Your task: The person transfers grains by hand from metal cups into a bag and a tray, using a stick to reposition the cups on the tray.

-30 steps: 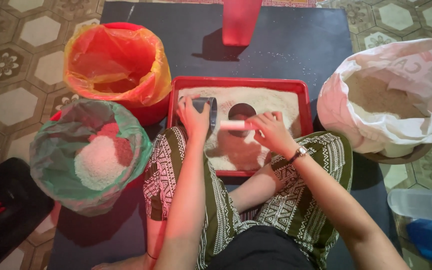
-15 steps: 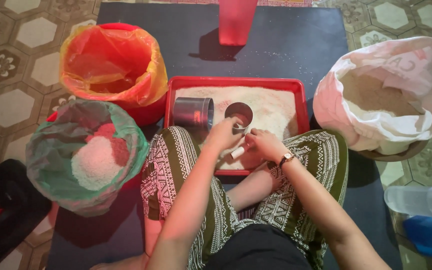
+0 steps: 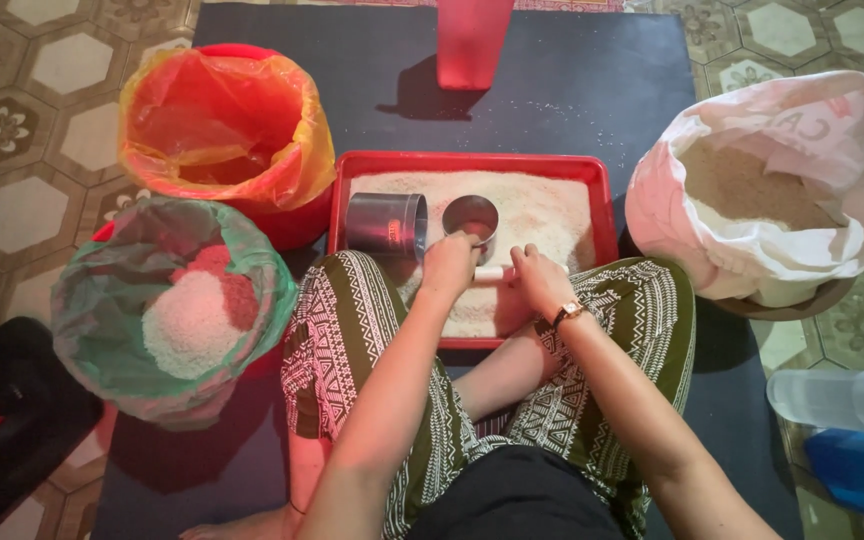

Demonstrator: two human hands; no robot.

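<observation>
Surface: dark mat, red tray at 12 o'clock.
Hands: our left hand and right hand both pinch one white stick.
Progress: we judge it partial; rice fills the tray, green-lined bucket at 9 o'clock part full.

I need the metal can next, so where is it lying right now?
In the head view the metal can lies on its side at the left end of the red tray, beside the small round cup near the left hand.
</observation>
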